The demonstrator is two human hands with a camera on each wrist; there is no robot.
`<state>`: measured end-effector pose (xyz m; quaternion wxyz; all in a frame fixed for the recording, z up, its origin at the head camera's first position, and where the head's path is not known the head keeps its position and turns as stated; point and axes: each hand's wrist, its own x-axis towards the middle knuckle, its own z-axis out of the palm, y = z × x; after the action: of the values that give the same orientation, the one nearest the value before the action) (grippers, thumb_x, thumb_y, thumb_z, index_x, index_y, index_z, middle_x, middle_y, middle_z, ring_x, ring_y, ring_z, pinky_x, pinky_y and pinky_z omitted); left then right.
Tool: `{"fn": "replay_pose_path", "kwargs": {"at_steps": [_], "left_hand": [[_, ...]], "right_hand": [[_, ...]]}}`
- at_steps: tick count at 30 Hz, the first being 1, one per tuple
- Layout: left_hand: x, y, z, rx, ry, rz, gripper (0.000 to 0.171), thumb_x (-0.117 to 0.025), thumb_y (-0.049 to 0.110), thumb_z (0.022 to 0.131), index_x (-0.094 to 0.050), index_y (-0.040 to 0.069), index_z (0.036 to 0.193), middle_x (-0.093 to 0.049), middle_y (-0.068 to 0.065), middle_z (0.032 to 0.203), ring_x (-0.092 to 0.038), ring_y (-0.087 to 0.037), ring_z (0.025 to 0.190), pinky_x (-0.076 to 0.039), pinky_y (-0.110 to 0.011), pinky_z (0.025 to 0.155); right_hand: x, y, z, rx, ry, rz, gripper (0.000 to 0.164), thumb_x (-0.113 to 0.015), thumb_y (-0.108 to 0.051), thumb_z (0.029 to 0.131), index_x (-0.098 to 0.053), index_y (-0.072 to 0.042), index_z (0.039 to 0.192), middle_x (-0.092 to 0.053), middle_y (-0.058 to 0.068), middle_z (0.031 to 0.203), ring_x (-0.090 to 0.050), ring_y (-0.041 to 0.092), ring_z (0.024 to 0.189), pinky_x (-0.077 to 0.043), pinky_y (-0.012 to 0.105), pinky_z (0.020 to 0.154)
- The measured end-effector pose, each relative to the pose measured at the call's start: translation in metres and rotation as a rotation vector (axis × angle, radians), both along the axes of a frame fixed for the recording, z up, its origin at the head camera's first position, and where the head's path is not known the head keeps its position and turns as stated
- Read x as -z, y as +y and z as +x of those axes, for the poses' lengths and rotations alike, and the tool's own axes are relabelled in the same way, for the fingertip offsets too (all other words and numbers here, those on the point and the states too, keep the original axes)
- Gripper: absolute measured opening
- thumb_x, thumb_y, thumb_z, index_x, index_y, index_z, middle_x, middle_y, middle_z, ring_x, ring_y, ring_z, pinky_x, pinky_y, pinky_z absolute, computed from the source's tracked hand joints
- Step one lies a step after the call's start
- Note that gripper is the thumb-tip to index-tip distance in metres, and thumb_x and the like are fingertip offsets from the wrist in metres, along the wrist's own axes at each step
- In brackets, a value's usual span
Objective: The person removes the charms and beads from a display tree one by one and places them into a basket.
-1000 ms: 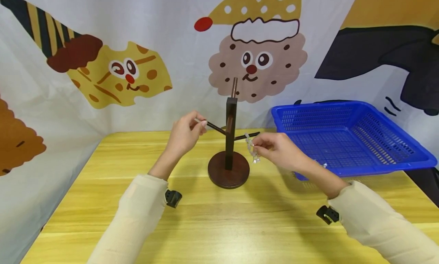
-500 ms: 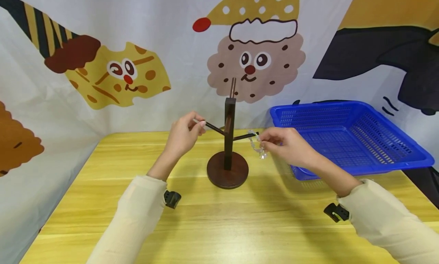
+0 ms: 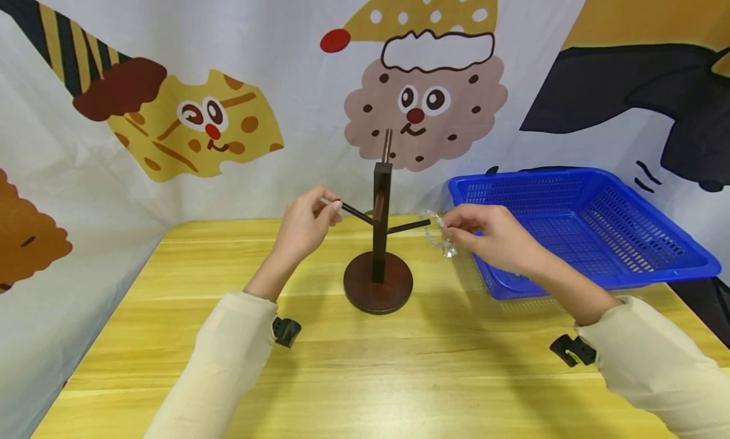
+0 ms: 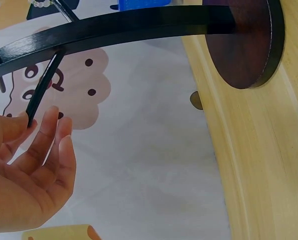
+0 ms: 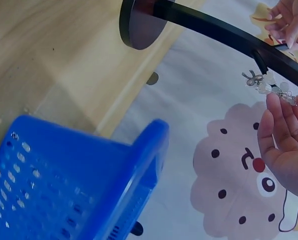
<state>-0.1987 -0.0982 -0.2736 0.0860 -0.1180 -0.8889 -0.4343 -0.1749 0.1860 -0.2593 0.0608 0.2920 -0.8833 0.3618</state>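
Note:
A dark brown wooden stand [image 3: 380,252] with a round base and thin side pegs stands on the table. My left hand [image 3: 308,227] pinches the tip of its left peg [image 3: 358,213] between thumb and fingers, other fingers loose. My right hand [image 3: 493,239] pinches a bracelet of clear beads [image 3: 449,252] at the tip of the right peg [image 3: 407,226]. Whether the loop still encircles that tip, I cannot tell. In the right wrist view, the bracelet [image 5: 263,85] shows a small silvery bow-shaped charm and hangs from my right fingertips.
A blue plastic basket [image 3: 530,195] with slotted walls sits on the right, just beyond my right hand. The yellow wood-grain table [image 3: 371,369] meets a white cloth [image 3: 239,198] with cartoon prints behind the stand.
My right hand has drawn the bracelet rightward and slightly up, outward along the right peg to its tip. My left hand keeps its pinch on the left peg.

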Motion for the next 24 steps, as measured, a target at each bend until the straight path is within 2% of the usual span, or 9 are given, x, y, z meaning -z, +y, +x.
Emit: {"fn": "replay_pose_path", "kwargs": {"at_steps": [7,19,24], "left_hand": [[0.001,0.0,0.0,0.005,0.003,0.01,0.015,-0.049,0.017,0.095,-0.059,0.007,0.1,-0.065,-0.009,0.078,-0.061,-0.021,0.073,-0.044,-0.033,0.061],[0.001,0.0,0.0,0.002,0.011,0.007,0.015,-0.049,0.017,0.095,-0.058,0.006,0.1,-0.065,-0.009,0.078,-0.061,-0.021,0.073,-0.043,-0.032,0.059],[0.001,0.0,0.001,0.004,0.01,0.006,0.015,-0.049,0.018,0.095,-0.058,0.007,0.1,-0.065,-0.009,0.078,-0.061,-0.02,0.073,-0.043,-0.032,0.059]], "right_hand": [[-0.007,0.013,0.003,0.046,0.012,0.038,0.01,-0.059,0.0,0.087,-0.066,-0.005,0.092,-0.065,0.002,0.079,-0.061,0.013,0.073,-0.048,0.021,0.066],[-0.011,0.045,0.007,0.11,0.016,0.062,0.01,-0.06,-0.001,0.086,-0.066,-0.003,0.094,-0.066,0.005,0.082,-0.061,0.005,0.072,-0.045,0.013,0.065],[-0.01,0.062,0.009,0.168,-0.007,0.109,0.009,-0.059,-0.004,0.088,-0.065,-0.004,0.095,-0.066,0.006,0.083,-0.06,0.001,0.075,-0.044,0.01,0.066]]}}
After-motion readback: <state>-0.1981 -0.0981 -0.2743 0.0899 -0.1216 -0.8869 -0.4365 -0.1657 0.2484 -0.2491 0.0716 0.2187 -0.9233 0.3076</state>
